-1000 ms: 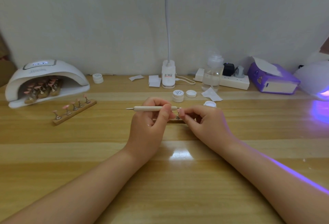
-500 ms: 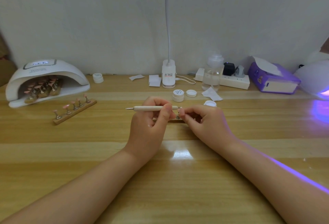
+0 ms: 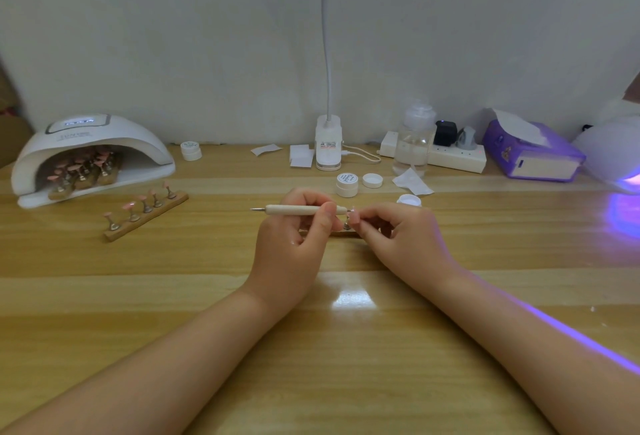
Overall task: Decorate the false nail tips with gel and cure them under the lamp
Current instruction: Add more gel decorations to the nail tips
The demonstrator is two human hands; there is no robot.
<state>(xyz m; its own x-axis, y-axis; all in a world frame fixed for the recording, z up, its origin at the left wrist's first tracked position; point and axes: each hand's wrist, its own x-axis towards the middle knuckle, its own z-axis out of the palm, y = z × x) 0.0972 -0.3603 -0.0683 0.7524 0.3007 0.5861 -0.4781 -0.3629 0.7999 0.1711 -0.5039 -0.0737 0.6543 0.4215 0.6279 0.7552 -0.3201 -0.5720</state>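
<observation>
While one batch of pink nail tips [image 3: 81, 171] sits on stands inside the white curing lamp [image 3: 90, 154] at the left, and another strip of five tips [image 3: 145, 211] waits on the table [image 3: 311, 348] just in front of it, the person works on a further tip at the centre. So the job looks partly done: some tips seem to be curing or cured, the strip beside the lamp looks ready to follow, and at least the tip in hand is not yet finished or cured.

At the centre, the left hand [image 3: 294, 237] has its fingers curled round a wooden dotting tool [image 3: 301, 210], pinching it near the working end. The tool lies almost level, its long axis running left to right across the view; its free metal point aims left, toward the lamp, and its other point meets the tip at the right. The right hand [image 3: 401, 237] pinches that small pink nail tip [image 3: 353, 218] between thumb and forefinger, steadying it on its little metal stand [image 3: 346, 226], which rests on a wooden base mostly hidden behind both hands. Whether gel is on the tip is too small to tell.

An open gel pot [image 3: 346, 184] and its lid [image 3: 372, 180] stand just beyond the hands, near the base of a desk lamp [image 3: 328, 147]. A second curing lamp [image 3: 620, 157] glows violet at the far right.
</observation>
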